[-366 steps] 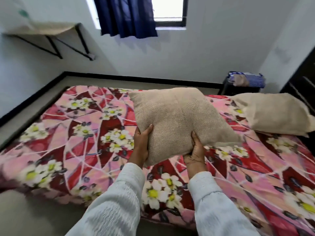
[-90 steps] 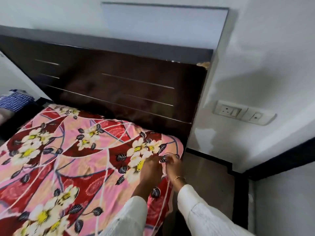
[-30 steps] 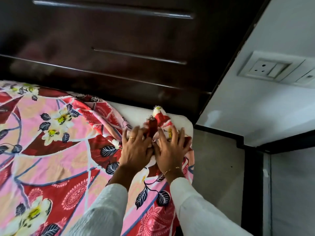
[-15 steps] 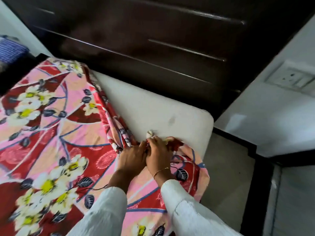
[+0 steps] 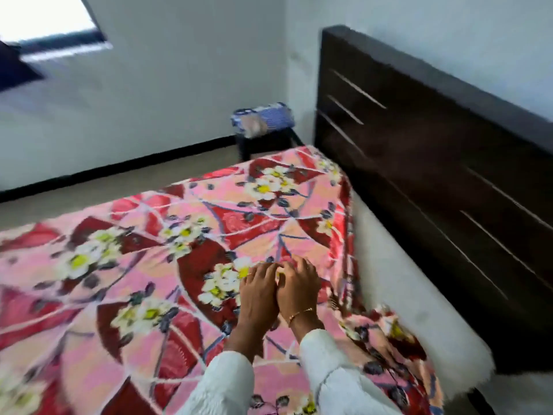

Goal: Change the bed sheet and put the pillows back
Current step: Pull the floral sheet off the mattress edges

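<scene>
Hands are lying side by side and touching on the sheet [image 5: 167,265], near the head end of the bed. Left hand [image 5: 258,290] is resting with fingers bent onto the cloth; right hand [image 5: 299,287] is doing likewise, fingertips meeting the left's. Motion blur is hiding whether either hand is pinching a fold, so grip cannot be told.

Sheet is lying to the left of and ahead of both hands, its long axis running from the headboard [image 5: 434,163] away to the left. Its head-end edge is sitting folded back just right of the right hand, leaving a strip of bare mattress [image 5: 398,283] between cloth and headboard. Near corner of the sheet is lying bunched on the near right mattress corner. Right hand is the nearer to that loose edge; judged from this, the coming move is a pull leftward, away from the headboard.

Sheet is thin, limp, floral-printed cloth in pink and red. Mattress is pale, soft-edged, rounded at the corner. Headboard is dark, rigid, with thin light grooves.
</scene>
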### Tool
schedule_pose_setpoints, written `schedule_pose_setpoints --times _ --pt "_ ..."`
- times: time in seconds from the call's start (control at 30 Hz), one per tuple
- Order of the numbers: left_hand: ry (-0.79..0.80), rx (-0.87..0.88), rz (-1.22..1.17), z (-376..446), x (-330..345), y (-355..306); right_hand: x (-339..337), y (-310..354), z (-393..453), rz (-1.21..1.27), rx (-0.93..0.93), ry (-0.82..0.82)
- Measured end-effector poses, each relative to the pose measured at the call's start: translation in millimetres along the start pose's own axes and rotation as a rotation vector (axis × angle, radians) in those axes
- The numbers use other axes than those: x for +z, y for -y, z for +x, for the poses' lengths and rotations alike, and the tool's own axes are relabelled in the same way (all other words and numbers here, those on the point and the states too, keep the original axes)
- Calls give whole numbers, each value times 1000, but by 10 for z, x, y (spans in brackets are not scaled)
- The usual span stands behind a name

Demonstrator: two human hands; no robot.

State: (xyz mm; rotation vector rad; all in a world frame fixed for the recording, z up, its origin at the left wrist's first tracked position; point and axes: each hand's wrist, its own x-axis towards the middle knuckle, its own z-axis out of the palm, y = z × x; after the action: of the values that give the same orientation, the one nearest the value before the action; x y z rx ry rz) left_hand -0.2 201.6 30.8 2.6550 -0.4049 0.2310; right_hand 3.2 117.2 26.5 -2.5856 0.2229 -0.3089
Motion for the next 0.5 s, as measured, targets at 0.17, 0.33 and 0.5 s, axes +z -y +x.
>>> schedule_pose_setpoints --times 0.17,0.33,0.5 --pt "-166 -348 69 -593 -698 616 140 1017 -306 47 -392 127" --pt "-311 -627 194 -1404 -1372 1017 246 1927 -921 123 -715 266" --pt "-377 -881 269 -2429 -2028 1360 464 2718 -1773 158 -989 451"
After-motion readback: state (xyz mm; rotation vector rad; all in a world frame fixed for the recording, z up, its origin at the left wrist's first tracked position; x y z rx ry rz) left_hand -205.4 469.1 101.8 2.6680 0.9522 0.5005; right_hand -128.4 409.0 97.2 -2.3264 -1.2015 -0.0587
